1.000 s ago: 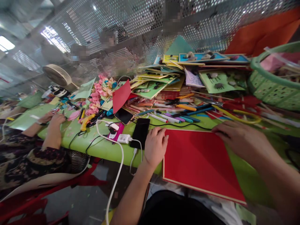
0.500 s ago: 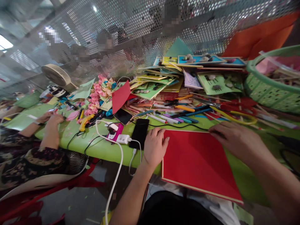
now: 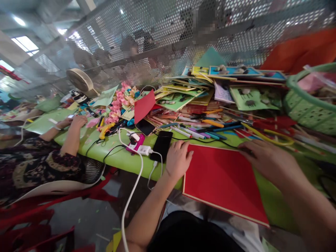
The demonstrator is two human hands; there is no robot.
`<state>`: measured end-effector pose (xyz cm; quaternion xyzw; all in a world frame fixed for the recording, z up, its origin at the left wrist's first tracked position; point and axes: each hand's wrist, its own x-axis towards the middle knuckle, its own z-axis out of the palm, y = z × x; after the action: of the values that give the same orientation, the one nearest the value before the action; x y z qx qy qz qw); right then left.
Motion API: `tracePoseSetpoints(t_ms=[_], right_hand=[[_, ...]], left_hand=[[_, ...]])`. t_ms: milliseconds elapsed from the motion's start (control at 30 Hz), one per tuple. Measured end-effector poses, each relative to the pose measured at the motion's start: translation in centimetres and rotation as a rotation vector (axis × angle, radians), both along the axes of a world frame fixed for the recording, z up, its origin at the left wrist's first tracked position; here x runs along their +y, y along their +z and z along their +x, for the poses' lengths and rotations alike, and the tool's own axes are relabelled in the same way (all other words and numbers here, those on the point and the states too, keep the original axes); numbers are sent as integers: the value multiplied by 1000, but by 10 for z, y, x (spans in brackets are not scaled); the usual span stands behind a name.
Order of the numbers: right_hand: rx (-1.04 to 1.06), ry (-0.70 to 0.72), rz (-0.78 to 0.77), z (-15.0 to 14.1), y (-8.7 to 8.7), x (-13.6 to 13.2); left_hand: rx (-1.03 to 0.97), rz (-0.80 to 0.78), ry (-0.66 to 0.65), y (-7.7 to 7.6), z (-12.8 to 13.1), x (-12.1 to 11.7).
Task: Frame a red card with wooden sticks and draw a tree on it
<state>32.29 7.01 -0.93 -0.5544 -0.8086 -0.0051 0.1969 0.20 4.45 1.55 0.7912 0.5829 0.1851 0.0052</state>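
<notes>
A red board (image 3: 223, 178) with thin pale strips along its edges lies on the green tabletop, its near edge sticking out over the table's front. My left hand (image 3: 179, 157) is closed on the upper left corner, with the thumb tip on the red face and the other fingers bent at the edge. At the upper right corner, my right hand (image 3: 265, 159) is closed with bent fingers at the board's edge; its thumb is mostly hidden. Just left of my left hand lies a black phone (image 3: 161, 141).
A pink power strip (image 3: 137, 142) with white plugs and a cable (image 3: 133, 189) is to the left. Behind lie pens (image 3: 195, 133), scissors with yellow handles (image 3: 278, 137) and stacked pebble pictures (image 3: 181, 99). A green basket (image 3: 312, 101) stands right. A co-worker's hands (image 3: 76, 122) are far left.
The whole view has shifted slightly, so the table contents appear farther right and a little lower. Both my hands stay at the red board's upper corners.
</notes>
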Motion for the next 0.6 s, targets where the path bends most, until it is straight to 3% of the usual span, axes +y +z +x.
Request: tracePoseSetpoints(t_ms=[233,600], right_hand=[[-16,13,35,-14,16,-4],[58,38,26,-14,14,-2]], left_hand=[[74,4,-17,7,3,3],[140,8,-118,15,17,18]])
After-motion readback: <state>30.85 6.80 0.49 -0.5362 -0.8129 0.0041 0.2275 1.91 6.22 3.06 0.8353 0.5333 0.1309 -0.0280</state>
